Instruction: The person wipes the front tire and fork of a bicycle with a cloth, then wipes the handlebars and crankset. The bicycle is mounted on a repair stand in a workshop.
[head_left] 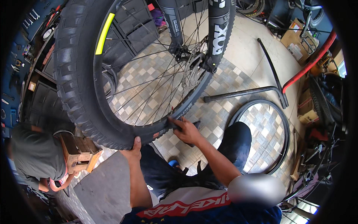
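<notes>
A bicycle wheel (164, 77) with a knobby black tyre (74, 74) hangs in the fork (220, 33) in front of me. My left hand (132, 150) grips the tyre at its lowest part, thumb on the near sidewall and fingers hidden beneath. Close to the rim's lower right, my right hand (187, 131) is closed, its index finger reaching toward the rim below a small red-tipped piece (172, 108). Something dark shows around the right hand's fingers; its kind is unclear. A disc rotor (192, 71) sits at the hub.
A loose black tyre (286, 138) lies on the tiled floor beside my right knee. Beyond it are a red-and-black metal stand (285, 89) and cardboard boxes (294, 41). At left, another person (37, 153) bends by a wooden crate (80, 151), below wall-hung tools (31, 18).
</notes>
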`<state>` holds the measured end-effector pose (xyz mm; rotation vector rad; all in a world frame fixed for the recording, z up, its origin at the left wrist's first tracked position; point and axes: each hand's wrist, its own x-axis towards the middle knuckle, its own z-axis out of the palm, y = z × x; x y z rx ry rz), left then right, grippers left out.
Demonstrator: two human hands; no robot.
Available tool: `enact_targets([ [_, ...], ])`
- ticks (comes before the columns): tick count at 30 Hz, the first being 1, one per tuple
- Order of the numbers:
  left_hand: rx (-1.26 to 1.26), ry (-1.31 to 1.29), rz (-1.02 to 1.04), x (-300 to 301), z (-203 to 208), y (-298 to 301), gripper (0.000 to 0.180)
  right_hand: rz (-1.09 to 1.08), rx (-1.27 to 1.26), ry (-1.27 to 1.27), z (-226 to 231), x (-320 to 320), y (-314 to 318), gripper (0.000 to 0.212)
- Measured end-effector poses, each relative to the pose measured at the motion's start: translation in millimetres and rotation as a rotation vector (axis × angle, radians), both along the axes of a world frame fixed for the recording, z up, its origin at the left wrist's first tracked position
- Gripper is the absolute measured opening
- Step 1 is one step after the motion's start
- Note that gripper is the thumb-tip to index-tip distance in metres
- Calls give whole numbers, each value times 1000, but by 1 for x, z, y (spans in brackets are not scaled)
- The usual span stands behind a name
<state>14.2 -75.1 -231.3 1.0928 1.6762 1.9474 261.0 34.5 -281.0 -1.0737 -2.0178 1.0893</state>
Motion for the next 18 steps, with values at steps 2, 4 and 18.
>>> enact_targets([
  [2, -1, -3, -2, -2, -3, 1, 61, 145, -167, 84, 3, 10, 3, 68],
  [4, 32, -30, -30, -3, -5, 8, 62, -54, -252, 245, 5, 19, 11, 43],
  [18, -2, -5, -84, 5, -17, 4, 52, -1, 25, -400, 12, -8, 35, 56],
])
